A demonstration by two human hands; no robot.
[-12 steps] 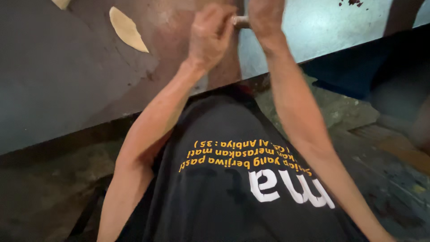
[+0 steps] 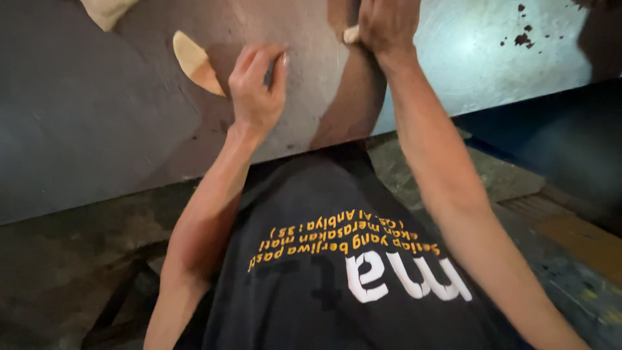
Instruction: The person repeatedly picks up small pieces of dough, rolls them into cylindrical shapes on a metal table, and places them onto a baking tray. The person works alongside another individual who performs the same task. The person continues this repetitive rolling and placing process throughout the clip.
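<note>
A person in a black printed T-shirt (image 2: 337,272) leans over a large metal sheet (image 2: 84,129) that serves as a worktop. The left hand (image 2: 257,87) is curled shut around a thin dark tool (image 2: 269,72), seemingly a marker or scriber, its tip at the sheet as if to draw a line. The right hand (image 2: 387,24) is closed on a small pale piece (image 2: 351,34) near the top edge, perhaps chalk, pressed to the metal. A cream-coloured scrap (image 2: 194,63) lies just beside the left hand. Rust-brown patches stain the sheet; below it lies a grimy concrete floor (image 2: 58,272).
</note>
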